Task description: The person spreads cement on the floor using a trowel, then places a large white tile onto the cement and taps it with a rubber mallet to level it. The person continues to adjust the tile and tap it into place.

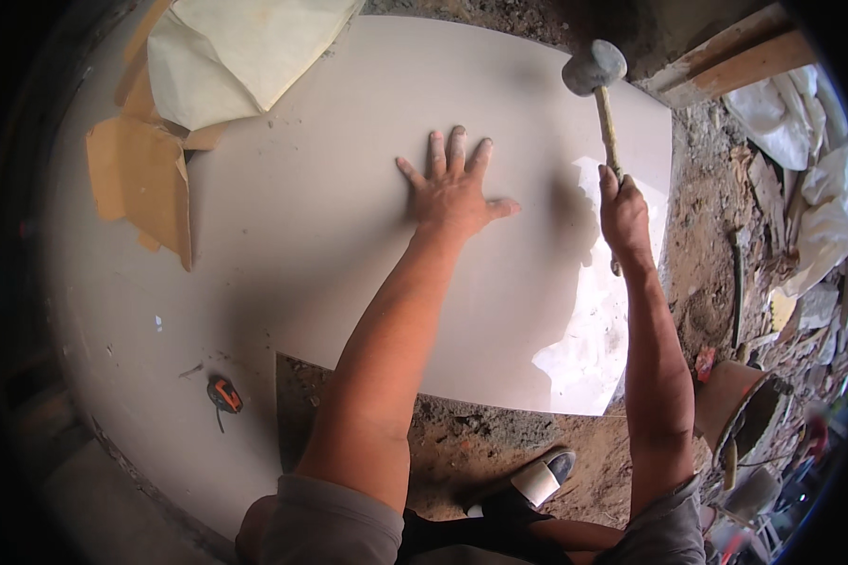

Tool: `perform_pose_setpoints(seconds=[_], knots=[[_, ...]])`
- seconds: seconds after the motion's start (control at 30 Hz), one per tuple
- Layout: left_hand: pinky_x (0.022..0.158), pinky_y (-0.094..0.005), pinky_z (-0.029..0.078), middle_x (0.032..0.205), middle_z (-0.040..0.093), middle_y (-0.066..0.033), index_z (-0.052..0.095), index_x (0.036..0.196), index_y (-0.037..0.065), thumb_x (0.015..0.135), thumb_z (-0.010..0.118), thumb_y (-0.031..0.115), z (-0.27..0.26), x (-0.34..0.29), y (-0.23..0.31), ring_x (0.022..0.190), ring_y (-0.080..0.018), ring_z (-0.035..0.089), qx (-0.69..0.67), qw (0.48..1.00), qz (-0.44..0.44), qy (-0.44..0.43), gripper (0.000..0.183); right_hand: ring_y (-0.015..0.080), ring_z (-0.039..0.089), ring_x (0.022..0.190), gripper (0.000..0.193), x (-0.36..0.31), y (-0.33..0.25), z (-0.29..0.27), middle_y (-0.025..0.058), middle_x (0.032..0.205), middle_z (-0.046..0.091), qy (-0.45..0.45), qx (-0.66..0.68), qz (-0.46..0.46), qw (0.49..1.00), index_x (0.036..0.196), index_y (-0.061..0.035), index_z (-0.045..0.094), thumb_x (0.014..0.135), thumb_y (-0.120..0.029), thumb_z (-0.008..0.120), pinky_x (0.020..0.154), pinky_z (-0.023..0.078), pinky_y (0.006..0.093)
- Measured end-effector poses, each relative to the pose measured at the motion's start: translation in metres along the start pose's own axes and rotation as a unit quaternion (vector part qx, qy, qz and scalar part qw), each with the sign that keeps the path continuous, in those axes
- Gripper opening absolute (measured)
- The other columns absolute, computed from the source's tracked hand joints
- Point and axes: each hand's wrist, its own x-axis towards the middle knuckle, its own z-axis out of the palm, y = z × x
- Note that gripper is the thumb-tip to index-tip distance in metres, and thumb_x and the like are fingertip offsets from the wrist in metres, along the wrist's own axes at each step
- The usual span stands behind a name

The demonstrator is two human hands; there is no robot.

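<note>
My left hand (454,193) lies on a large pale tile (349,254), fingers spread wide. To its right, my right hand (625,218) is wrapped round the wooden handle of a rubber mallet (595,68). The mallet's dark grey head is raised away from me, over the tile's far right part. A shadow falls on the tile beside my right hand, and bright light covers its right edge.
Bare soil and rubble (707,254) border the tile on the right. A bucket (733,400) lies tipped there. An orange and black tape measure (224,395) rests at the left. Torn cardboard (146,179) and a cream sack (240,56) lie at the far left. A wooden beam (740,61) stands far right.
</note>
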Motion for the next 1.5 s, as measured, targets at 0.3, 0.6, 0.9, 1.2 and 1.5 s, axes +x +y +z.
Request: perform_pose_setpoints(seconds=[0.3, 0.6, 0.9, 1.2, 1.5], knots=[[0.111, -0.0706, 0.007, 0.160, 0.009, -0.0087, 0.021, 0.153, 0.025, 0.076, 0.058, 0.073, 0.001, 0.001, -0.001, 0.148, -0.0349, 0.003, -0.002, 1.000, 0.004, 0.011, 0.097, 0.0420, 0.066, 0.072, 0.056, 0.010, -0.020, 0.009, 0.0276, 0.078, 0.065, 0.030, -0.003, -0.052, 0.998, 0.090, 0.0044, 0.055, 0.101, -0.049, 0.041, 0.066, 0.051, 0.0456], [0.111, -0.0699, 0.006, 0.160, 0.010, -0.0087, 0.024, 0.152, 0.026, 0.074, 0.062, 0.071, -0.002, 0.002, -0.002, 0.148, -0.0339, 0.003, -0.008, 1.000, -0.002, 0.015, 0.097, 0.0461, 0.063, 0.077, 0.058, 0.000, -0.026, 0.022, 0.0296, 0.076, 0.063, -0.019, -0.007, -0.043, 0.999, 0.086, 0.0050, 0.056, 0.100, -0.050, 0.041, 0.071, 0.049, 0.0500], [0.113, -0.0673, 0.001, 0.161, 0.008, -0.0088, 0.014, 0.154, 0.015, 0.077, 0.050, 0.079, -0.016, 0.044, -0.081, 0.149, -0.0284, 0.001, 0.014, 0.989, -0.129, 0.076, 0.106, 0.0178, 0.055, 0.052, 0.057, -0.016, -0.028, 0.003, 0.0089, 0.062, 0.054, -0.143, 0.093, 0.031, 0.985, 0.085, 0.0026, 0.055, 0.101, -0.050, 0.039, 0.051, 0.049, 0.0339], [0.111, -0.0667, -0.003, 0.158, 0.013, -0.0207, 0.015, 0.152, 0.002, 0.079, 0.047, 0.077, -0.013, 0.064, -0.130, 0.148, -0.0338, 0.001, -0.013, 0.963, -0.204, 0.178, 0.109, 0.0278, 0.060, 0.067, 0.057, 0.025, -0.063, 0.042, 0.0246, 0.076, 0.062, -0.118, 0.034, 0.040, 0.992, 0.093, 0.0071, 0.054, 0.103, -0.046, 0.037, 0.062, 0.049, 0.0415], [0.111, -0.0671, -0.003, 0.158, 0.009, -0.0207, 0.011, 0.152, 0.002, 0.081, 0.044, 0.078, -0.016, 0.065, -0.139, 0.148, -0.0322, -0.003, -0.019, 0.969, -0.203, 0.142, 0.110, 0.0338, 0.058, 0.063, 0.056, 0.002, -0.082, 0.061, 0.0264, 0.070, 0.060, -0.062, 0.004, -0.022, 0.998, 0.089, 0.0050, 0.054, 0.101, -0.048, 0.041, 0.065, 0.049, 0.0432]])
